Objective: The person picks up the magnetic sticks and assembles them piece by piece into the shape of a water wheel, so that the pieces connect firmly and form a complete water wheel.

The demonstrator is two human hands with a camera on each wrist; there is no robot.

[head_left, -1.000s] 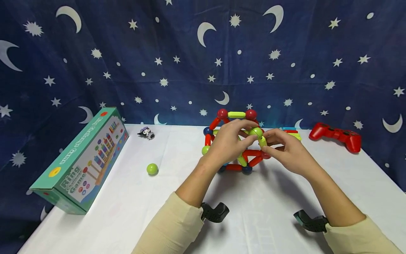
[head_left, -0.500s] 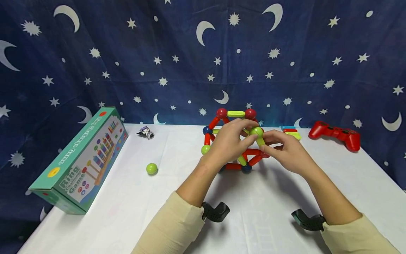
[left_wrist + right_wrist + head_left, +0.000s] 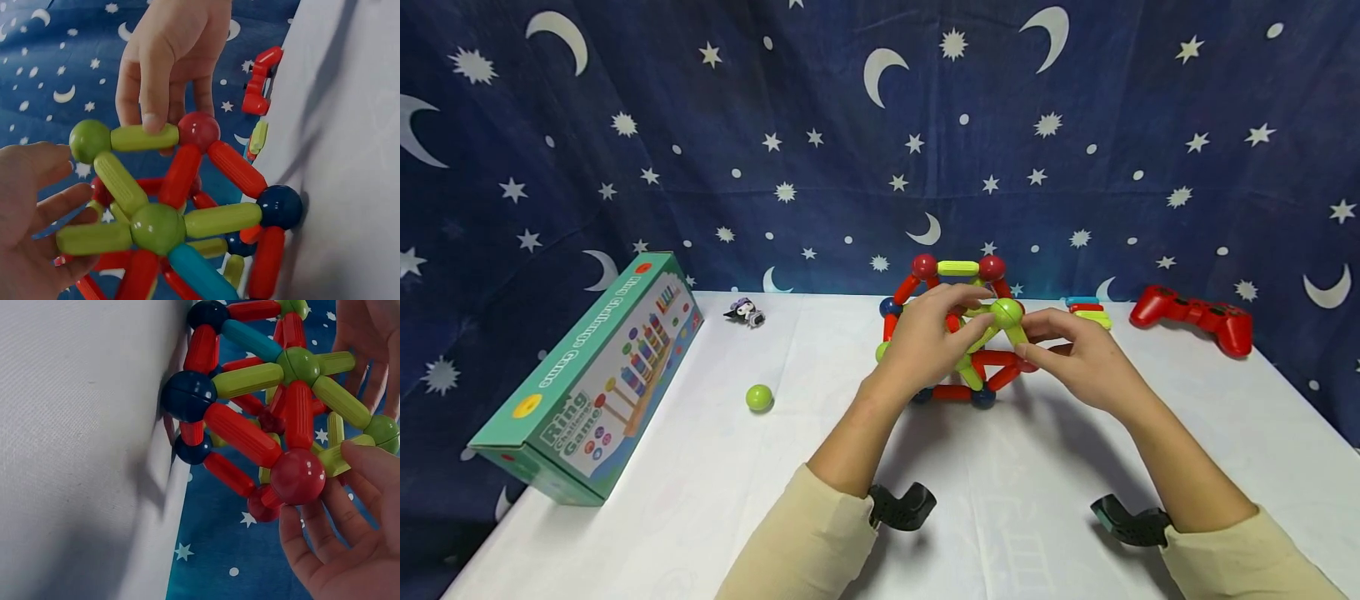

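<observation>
A lattice of magnetic sticks and balls in red, green and blue stands on the white table. My right hand [image 3: 1078, 358] pinches a yellow-green magnetic stick [image 3: 140, 137] between thumb and fingers. That stick runs from a green ball [image 3: 1007, 313] to a red ball [image 3: 298, 476], both on the near right of the lattice. My left hand [image 3: 925, 342] is beside the green ball, thumb and fingers spread apart, fingertips close to it. In the left wrist view, its fingers lie behind another yellow-green stick [image 3: 94, 238] that sticks out from a central green ball [image 3: 158, 229].
A loose green ball [image 3: 759, 398] and a small figurine [image 3: 745, 312] lie to the left. Beyond them stands a green game box [image 3: 587, 383]. Spare sticks [image 3: 1092, 314] and a red game controller [image 3: 1193, 320] lie at the back right, before a starry cloth [image 3: 820, 150].
My left hand has let go of the green ball and drawn back slightly to the left. The right hand keeps its pinch on the stick, which has straightened a little under the ball.
</observation>
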